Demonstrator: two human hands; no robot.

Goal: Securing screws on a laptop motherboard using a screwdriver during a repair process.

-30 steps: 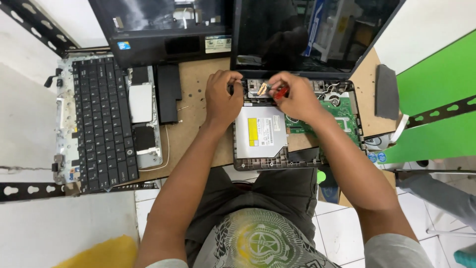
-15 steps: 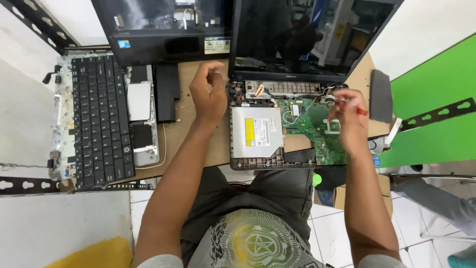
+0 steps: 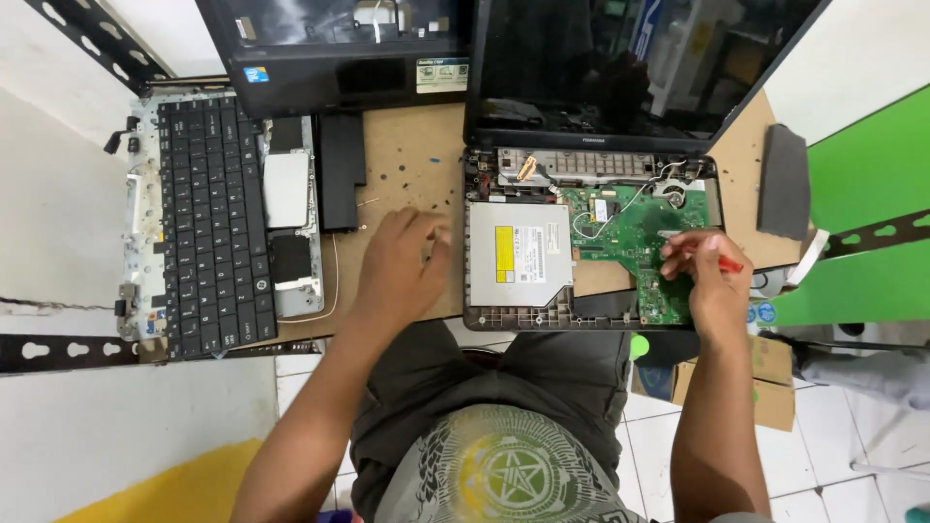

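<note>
- We work at a brown wooden workbench (image 3: 407, 165), drilled with small holes, that fills the middle of the view.
- Straight ahead sits the opened laptop (image 3: 620, 77); its dark screen stands up at the back, and its stripped base lies flat in front of it.
- To its left, at the far edge of the bench, a second black laptop shell (image 3: 329, 58) leans beside it.
- On the left end of the bench lies a removed keyboard panel (image 3: 208, 223) with black keys, turned sideways, a grey touchpad piece at its right edge.
- A black battery bar (image 3: 341, 169) rests between the keyboard panel and our left hand.
- A dark grey pad (image 3: 783, 179) lies at the right end of the bench, well apart from the work.
- Inside the base, the silver optical drive (image 3: 518, 254) with a yellow label takes the left half.
- The green circuit board (image 3: 630, 237) takes the right half, with thin white wires crossing it.
- Our left hand (image 3: 402, 266) rests on the bench just left of the optical drive, fingers loosely curled and together, fingertips near the drive's edge, holding nothing we can make out.
- Our right hand (image 3: 712, 281) covers the board's right edge and pinches a red-handled screwdriver (image 3: 722, 261); its tip is hidden.
</note>
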